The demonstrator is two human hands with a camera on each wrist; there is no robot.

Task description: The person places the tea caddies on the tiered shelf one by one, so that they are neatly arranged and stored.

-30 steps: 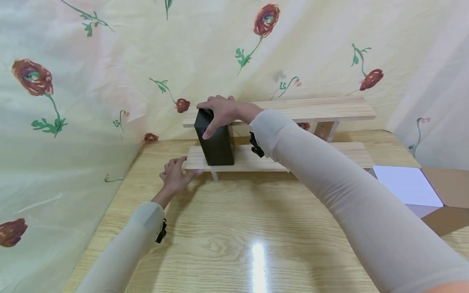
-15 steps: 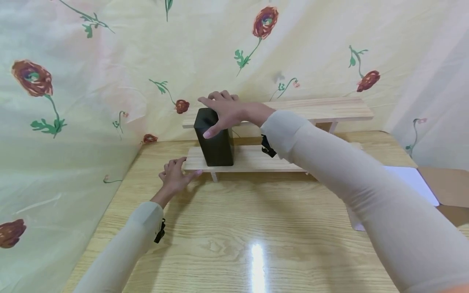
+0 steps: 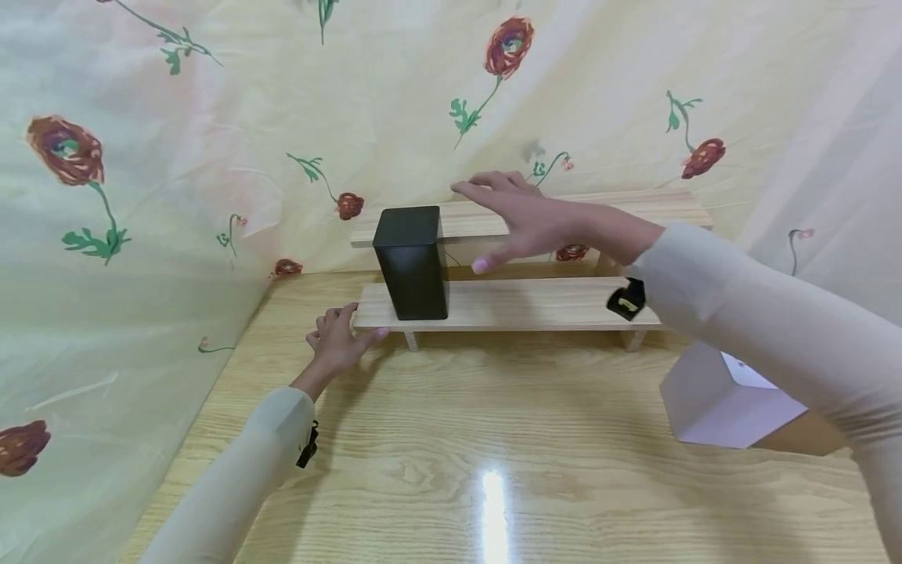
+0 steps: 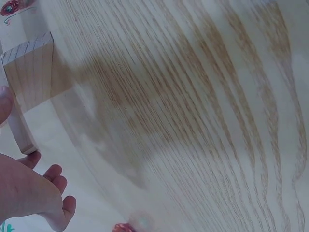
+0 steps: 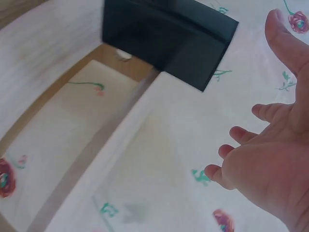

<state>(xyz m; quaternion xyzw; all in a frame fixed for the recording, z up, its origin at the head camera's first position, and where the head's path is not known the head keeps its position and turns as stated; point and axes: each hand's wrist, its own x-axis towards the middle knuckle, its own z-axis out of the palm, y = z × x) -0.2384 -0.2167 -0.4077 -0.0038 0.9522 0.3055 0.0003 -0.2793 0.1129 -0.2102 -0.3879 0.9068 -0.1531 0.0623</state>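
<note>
Head — right hand point(image 3: 524, 219) near black box point(image 3: 414, 270)

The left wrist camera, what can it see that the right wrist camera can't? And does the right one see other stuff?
Only the left wrist view shows the left hand, at the end of a wooden shelf, and a wide patch of grainy tabletop.

Only the right wrist view shows the right hand, fingers spread and holding nothing, and the black box, partly cut off by the picture's top edge.

Both show bits of pale wooden shelving and cloth with flowers on it.
</note>
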